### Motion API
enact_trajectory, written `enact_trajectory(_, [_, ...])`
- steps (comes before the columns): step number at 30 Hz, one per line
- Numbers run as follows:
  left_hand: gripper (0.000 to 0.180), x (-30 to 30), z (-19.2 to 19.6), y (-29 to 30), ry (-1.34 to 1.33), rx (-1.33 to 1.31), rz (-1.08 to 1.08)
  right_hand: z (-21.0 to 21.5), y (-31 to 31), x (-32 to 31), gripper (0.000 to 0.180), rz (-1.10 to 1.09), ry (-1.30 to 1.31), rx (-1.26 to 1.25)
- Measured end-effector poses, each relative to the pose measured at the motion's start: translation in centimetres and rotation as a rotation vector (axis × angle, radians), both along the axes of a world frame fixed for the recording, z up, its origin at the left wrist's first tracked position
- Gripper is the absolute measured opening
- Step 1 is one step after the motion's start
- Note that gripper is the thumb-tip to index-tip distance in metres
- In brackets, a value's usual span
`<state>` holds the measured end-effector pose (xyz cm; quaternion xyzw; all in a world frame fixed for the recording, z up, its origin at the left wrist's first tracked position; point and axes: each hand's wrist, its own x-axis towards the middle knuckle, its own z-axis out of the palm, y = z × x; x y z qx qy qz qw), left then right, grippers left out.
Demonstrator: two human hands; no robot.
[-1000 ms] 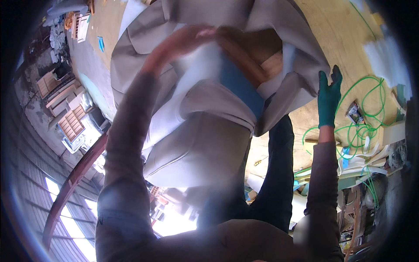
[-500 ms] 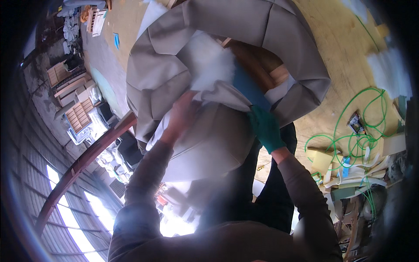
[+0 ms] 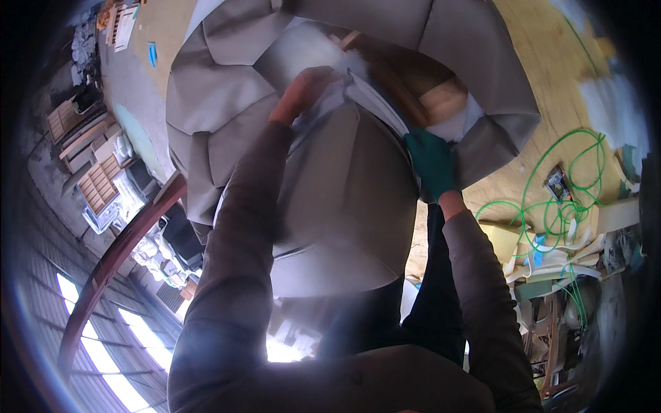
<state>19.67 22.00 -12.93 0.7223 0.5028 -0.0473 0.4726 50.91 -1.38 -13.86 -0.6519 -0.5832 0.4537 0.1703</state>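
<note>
The taupe upholstery flap [image 3: 344,186] lies at six o'clock from your hands, its turned edge [image 3: 380,105] slanting from ten o'clock to four, your green-gloved right hand [image 3: 432,162] clamped on the lower end, your bare left hand [image 3: 310,89] touching the upper, grip unclear.

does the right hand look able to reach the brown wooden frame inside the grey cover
Probably yes: the green-gloved right hand appears close to the exposed brown wooden frame, with nothing visible blocking it, though it may have to release the pale fabric strip it seems to hold.
</note>
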Motion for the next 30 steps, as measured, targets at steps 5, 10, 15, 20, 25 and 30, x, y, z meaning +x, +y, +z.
enact_trajectory(5, [0.034, 2.3, 2.2, 1.9, 0.509, 0.195, -0.086, -1.5, -0.7, 1.5, 0.034, 0.177, -0.152, 0.237])
enact_trajectory(10, [0.026, 10.0, 7.4, 4.0, 0.016, 0.24, -0.247, 4.3, -4.1, 6.8, 0.03, -0.532, 0.319, 0.173])
enact_trajectory(15, [0.032, 19.9, 7.7, -3.2, -0.205, -0.152, -1.111, 6.6, -15.2, 3.1, 0.028, -0.731, -0.087, -0.065])
enact_trajectory(20, [0.038, 24.2, 7.1, -8.2, 0.119, -0.317, -1.386, -1.5, -19.2, -7.1, 0.048, -0.882, 0.511, -0.229])
enact_trajectory(25, [0.037, 26.5, 7.4, -9.2, 0.176, -0.342, -1.455, -9.2, -16.8, -8.0, 0.084, -1.366, 1.058, -0.405])
enact_trajectory(30, [0.034, 28.1, 8.6, -12.0, 0.553, -0.509, -1.177, -16.0, -16.8, -9.6, 0.1, -1.27, 0.986, -0.36])
